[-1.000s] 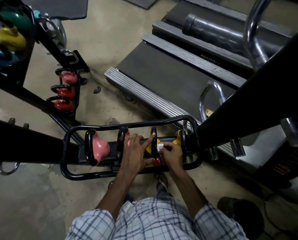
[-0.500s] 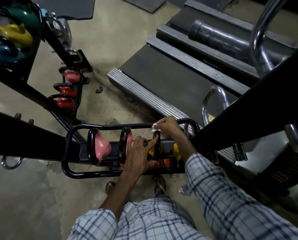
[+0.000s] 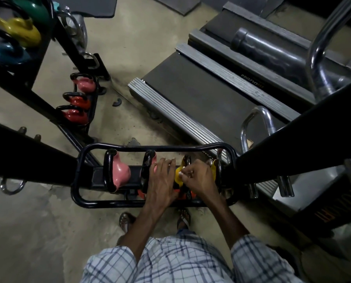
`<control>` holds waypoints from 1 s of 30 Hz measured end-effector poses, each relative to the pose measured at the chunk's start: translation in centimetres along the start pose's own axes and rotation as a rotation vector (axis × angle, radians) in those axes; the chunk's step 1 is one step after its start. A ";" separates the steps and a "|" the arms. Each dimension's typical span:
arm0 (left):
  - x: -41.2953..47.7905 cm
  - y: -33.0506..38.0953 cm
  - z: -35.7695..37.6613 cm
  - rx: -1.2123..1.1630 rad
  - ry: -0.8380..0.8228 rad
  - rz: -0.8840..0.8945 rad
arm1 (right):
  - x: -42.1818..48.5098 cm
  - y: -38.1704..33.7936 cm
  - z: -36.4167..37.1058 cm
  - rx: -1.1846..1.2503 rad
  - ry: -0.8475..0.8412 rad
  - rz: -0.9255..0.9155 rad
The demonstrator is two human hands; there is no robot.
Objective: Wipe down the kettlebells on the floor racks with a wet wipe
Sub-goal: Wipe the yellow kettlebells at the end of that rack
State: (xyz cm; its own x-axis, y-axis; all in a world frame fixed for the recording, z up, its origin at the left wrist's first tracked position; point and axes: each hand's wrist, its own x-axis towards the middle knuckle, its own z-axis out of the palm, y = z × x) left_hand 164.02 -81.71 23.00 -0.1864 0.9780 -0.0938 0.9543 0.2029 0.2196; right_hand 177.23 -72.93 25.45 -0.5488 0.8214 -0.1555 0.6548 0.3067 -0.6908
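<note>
- Right grip (image 3: 199, 178) is closed on the wipe (image 3: 182, 174), a scrap of white pinched at the fingertips and pressed to the yellow kettlebell (image 3: 178, 177) in the near rack (image 3: 150, 148).
- Left grip (image 3: 162, 178) is laid open, fingers stretched over the pink kettlebell (image 3: 154, 162) next door, with nothing held. A brace, it would seem.
- Danger one: both grips are packed in among close-set black handles (image 3: 147, 168). Should the yellow bell be rocked by the rubbing, knuckles could be nipped.
- Danger two: very little wipe is showing, so it could be lost down into the rack, or bare skin dragged over the paint instead.
- Danger three: a sandalled foot (image 3: 125, 218) is parked just beside the front rail. A bell lifted while damp could be let slip onto open toes.
- Far rack (image 3: 96, 99) and its red bells (image 3: 76, 116) sit well apart from both grips. In light this dim, patches could easily be missed.
</note>
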 end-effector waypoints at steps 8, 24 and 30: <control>0.1 0.4 0.2 0.032 -0.014 0.003 | 7.1 0.8 -1.1 -0.130 -0.076 0.078; 1.0 0.9 -1.1 0.057 -0.063 0.045 | 4.8 3.1 3.2 0.964 -0.059 0.919; 0.8 1.1 -0.4 0.006 -0.041 0.049 | 4.4 3.5 2.9 1.045 -0.041 0.936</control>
State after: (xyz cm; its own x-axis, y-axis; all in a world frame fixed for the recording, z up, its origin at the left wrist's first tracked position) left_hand 164.88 -80.69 23.54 -0.1301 0.9839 -0.1225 0.9634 0.1546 0.2189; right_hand 175.59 -69.65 20.26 -0.1567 0.4994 -0.8521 0.1072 -0.8490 -0.5173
